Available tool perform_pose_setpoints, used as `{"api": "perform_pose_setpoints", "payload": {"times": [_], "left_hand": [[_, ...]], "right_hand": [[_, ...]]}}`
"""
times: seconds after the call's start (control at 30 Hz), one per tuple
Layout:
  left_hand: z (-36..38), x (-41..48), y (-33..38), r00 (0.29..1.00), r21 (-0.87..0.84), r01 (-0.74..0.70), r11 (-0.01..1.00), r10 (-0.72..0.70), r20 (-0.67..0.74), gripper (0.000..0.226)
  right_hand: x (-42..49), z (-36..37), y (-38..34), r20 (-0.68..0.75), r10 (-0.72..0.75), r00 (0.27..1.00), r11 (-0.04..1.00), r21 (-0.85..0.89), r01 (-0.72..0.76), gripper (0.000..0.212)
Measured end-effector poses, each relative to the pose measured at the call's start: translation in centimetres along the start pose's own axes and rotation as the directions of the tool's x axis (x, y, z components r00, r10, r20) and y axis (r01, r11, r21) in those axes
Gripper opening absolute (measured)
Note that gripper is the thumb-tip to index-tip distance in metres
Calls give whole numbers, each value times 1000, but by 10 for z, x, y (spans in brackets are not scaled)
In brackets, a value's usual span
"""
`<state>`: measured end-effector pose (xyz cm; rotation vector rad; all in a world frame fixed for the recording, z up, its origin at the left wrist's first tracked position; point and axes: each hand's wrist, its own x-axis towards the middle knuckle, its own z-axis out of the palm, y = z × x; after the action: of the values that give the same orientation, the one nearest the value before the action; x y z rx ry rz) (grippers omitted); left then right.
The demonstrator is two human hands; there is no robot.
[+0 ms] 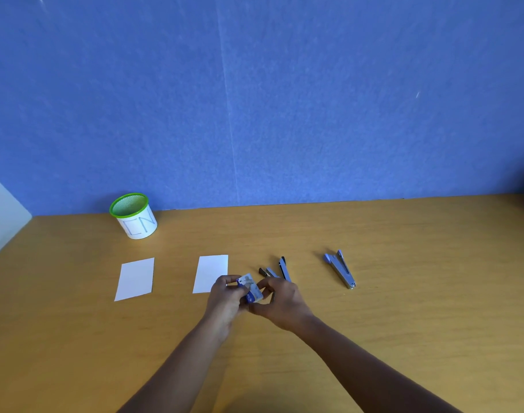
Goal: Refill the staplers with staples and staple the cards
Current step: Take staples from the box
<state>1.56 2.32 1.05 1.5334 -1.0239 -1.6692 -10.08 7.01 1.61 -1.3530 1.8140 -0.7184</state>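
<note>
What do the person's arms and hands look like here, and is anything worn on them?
Both forearms are bare from the lower edge of the picture up to the wrists: no sleeves show. The left hand and right hand wear no gloves. No watch, bracelet or ring can be seen, though the fingers are small and somewhat blurred.

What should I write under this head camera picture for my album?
Both hands hold a small staple box above the desk, beside two opened staplers and two white cards.

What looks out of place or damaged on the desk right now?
Nothing stands out. Both staplers lie hinged open, as refilling needs. The two cards lie flat, slightly askew. Both hands hold the staple box.
</note>
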Motion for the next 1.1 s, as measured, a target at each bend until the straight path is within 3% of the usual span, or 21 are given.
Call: {"api": "perform_pose_setpoints", "payload": {"times": [0.17,0.3,0.73,1.1], "left_hand": [[12,4,3,999,14,21,1000,-21,47,24],[23,10,9,994,66,51,997,-57,97,23],[25,52,4,991,369,122,921,-134,7,17],[34,77,-1,988,402,154,903,-137,-71,8]], "right_hand": [[9,-5,3,-76,30,997,999,18,-29,31],[24,-18,12,-140,37,990,994,-96,-50,29],[99,-101,76,-316,144,938,904,-343,-254,31],[154,-158,119,-442,229,868,828,-381,-412,36]]}}
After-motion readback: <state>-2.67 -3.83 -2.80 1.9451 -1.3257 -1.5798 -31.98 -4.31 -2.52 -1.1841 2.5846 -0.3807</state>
